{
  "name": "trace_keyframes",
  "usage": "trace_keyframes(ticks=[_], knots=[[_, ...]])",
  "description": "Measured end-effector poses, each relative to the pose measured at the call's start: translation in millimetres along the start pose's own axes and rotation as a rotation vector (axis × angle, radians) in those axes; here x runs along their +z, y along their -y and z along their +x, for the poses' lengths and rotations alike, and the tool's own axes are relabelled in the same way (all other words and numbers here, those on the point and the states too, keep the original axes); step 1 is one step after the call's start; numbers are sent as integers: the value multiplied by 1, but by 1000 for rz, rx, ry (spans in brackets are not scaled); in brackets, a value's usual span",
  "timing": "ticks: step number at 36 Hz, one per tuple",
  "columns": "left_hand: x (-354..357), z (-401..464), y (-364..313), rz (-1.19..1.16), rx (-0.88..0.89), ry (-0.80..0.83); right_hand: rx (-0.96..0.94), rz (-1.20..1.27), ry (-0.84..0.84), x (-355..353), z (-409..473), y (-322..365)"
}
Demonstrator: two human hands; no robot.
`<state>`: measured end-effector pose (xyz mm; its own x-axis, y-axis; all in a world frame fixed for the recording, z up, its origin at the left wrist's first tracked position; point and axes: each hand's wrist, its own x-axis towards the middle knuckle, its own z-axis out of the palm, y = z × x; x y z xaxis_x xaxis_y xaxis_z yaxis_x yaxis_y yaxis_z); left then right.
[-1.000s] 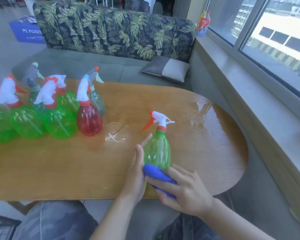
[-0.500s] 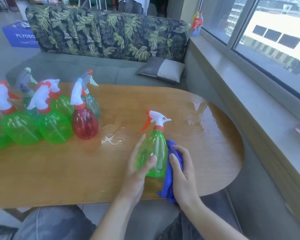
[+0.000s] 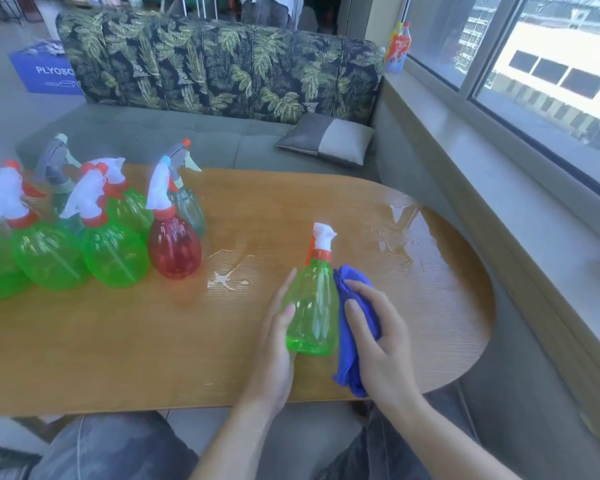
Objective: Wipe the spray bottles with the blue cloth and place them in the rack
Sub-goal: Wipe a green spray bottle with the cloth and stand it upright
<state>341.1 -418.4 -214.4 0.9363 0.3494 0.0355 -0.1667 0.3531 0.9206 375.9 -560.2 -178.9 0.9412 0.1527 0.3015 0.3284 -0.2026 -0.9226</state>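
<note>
A green spray bottle [image 3: 314,306] with a white and red trigger head stands on the wooden table [image 3: 118,348], near its front edge. My left hand [image 3: 278,337] grips the bottle's left side, thumb across its front. My right hand [image 3: 378,337] holds the blue cloth [image 3: 347,337] and presses it against the bottle's right side. Several more spray bottles stand in a group at the left: green ones [image 3: 115,254], a red one [image 3: 174,251] and grey-headed ones [image 3: 187,206]. No rack is in view.
Wet patches and a white smear [image 3: 222,280] lie on the table between the group and the held bottle. A leaf-patterned sofa [image 3: 222,64] with a grey cushion [image 3: 326,138] runs behind the table. A window ledge [image 3: 499,188] is at the right.
My right hand carried the cloth from the bottle's lower front round to its right side and up. The bottle's trigger head has turned from pointing left to facing away.
</note>
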Motion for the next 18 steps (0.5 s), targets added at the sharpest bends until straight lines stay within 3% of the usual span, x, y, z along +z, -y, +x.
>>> trace_keyframes(ticks=[5, 9, 14, 18], knots=[[0, 2, 3, -28, -16, 22, -225, -291, 46, -6, 36, 12], [-2, 5, 8, 23, -9, 30, -269, -569, 124, 6, 41, 9], [-1, 5, 5, -23, -30, -17, -502, -585, 152, 11, 24, 6], [1, 4, 3, -54, -41, -69, -782, -637, 297, 2, 12, -1]])
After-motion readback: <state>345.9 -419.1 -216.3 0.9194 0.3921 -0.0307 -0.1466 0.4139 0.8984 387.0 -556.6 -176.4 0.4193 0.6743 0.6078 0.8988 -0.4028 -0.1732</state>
